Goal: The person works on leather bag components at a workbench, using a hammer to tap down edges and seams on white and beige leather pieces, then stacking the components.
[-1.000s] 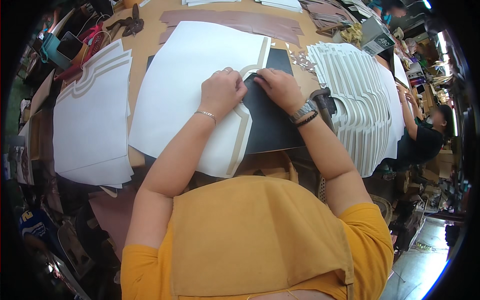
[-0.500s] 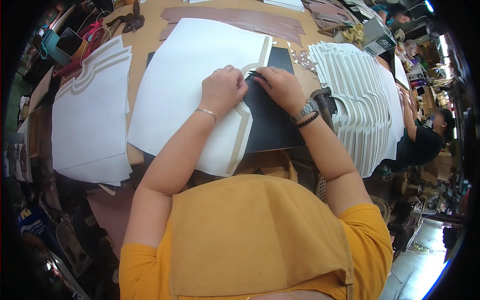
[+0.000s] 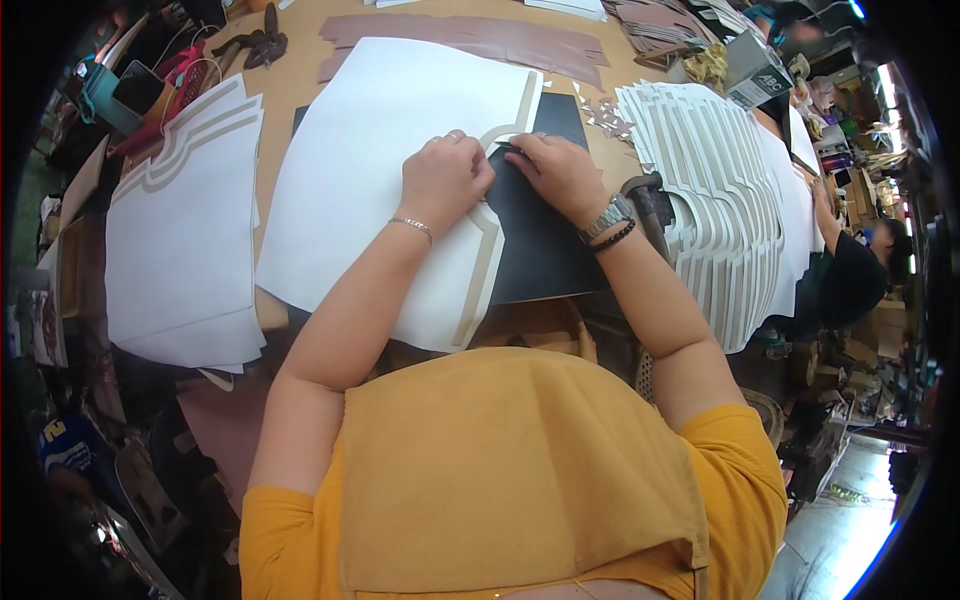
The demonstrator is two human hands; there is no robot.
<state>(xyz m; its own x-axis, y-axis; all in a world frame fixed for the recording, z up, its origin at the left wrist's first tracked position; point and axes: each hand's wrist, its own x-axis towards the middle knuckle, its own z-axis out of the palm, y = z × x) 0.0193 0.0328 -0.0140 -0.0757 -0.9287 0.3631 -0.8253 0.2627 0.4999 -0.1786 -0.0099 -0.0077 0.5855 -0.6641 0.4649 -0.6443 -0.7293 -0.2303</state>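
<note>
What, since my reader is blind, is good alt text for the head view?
A person's left hand rests on a large white sheet on a black board; the right hand pinches something dark at the sheet's edge.

One view looks down from a person's head, near both hands, over the near edge of the surface.

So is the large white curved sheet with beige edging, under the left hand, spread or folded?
Mostly spread: the sheet shows one broad white face across the black board; beneath the left hand, I cannot tell.
</note>
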